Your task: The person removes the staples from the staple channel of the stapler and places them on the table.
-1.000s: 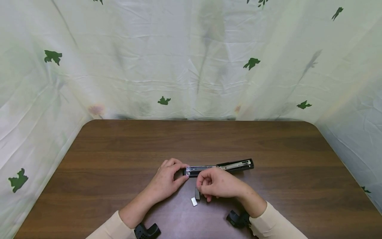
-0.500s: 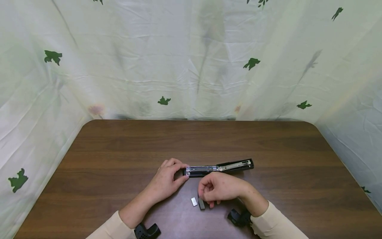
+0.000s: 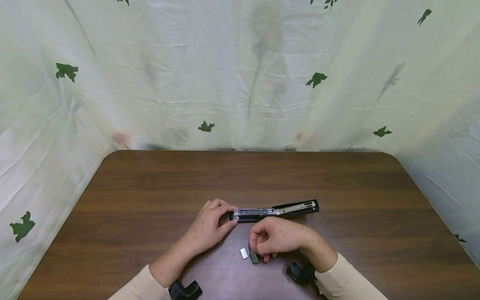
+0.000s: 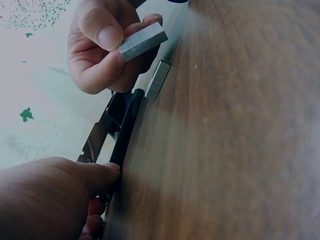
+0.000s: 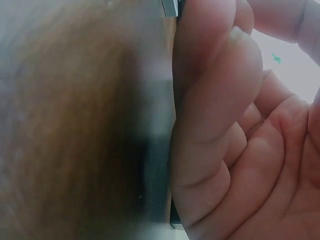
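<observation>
A black stapler [image 3: 254,215] lies on the wooden table with its top swung back to the right, so its metal magazine shows. My left hand [image 3: 210,225] holds the stapler's left end between thumb and fingers. In front of the stapler, my right hand [image 3: 279,235] pinches a grey strip of staples [image 4: 144,41] between thumb and forefinger, tilted in the left wrist view. A second strip of staples [image 3: 244,253] rests on the table just left of it. In the right wrist view the curled fingers [image 5: 215,100] fill much of the frame.
The brown table [image 3: 150,179] has rounded far corners. Behind it hangs a pale curtain [image 3: 225,75] with green leaf shapes. Black wrist devices [image 3: 185,290] sit below both hands, near the cream sleeves [image 3: 140,287].
My right hand has moved slightly toward the near edge with its strip of staples, away from the stapler, and then nearly stopped. My left hand has stayed on the stapler.
</observation>
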Action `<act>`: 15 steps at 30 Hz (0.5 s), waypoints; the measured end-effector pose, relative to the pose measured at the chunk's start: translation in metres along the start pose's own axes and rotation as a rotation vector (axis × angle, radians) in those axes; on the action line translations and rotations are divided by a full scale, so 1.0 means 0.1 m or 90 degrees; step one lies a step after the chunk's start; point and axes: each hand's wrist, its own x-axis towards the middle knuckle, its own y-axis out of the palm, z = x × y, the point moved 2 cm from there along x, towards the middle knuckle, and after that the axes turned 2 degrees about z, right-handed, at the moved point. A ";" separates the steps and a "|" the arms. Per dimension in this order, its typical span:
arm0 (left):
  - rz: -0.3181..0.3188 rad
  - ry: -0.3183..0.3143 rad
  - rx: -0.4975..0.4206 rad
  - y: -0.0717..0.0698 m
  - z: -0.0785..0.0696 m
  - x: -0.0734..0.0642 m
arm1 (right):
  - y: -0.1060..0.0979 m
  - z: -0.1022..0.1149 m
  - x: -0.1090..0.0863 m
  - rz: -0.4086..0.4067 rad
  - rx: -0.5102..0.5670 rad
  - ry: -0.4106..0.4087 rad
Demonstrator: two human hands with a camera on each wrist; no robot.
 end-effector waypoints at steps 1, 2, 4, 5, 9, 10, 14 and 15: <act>0.002 -0.001 -0.001 0.00 0.00 0.00 | 0.00 0.00 0.00 0.001 0.000 0.000; 0.002 -0.002 0.000 0.00 0.00 0.00 | 0.00 0.00 0.00 0.002 0.001 -0.001; 0.001 0.000 0.001 0.00 0.00 0.00 | 0.00 -0.01 0.01 0.003 0.001 -0.003; -0.001 0.002 0.002 0.00 0.00 0.00 | 0.01 -0.01 0.01 0.003 0.002 -0.004; -0.011 0.014 0.009 0.00 -0.01 0.00 | 0.00 -0.03 0.01 0.000 -0.002 -0.004; -0.013 0.016 0.011 0.00 0.00 0.00 | 0.00 -0.03 0.01 -0.001 -0.005 -0.004; -0.021 0.024 0.011 0.01 0.01 0.00 | -0.01 -0.03 0.01 -0.006 -0.021 -0.003; -0.022 0.025 0.012 0.01 0.01 0.00 | -0.01 -0.03 0.01 -0.007 -0.024 -0.002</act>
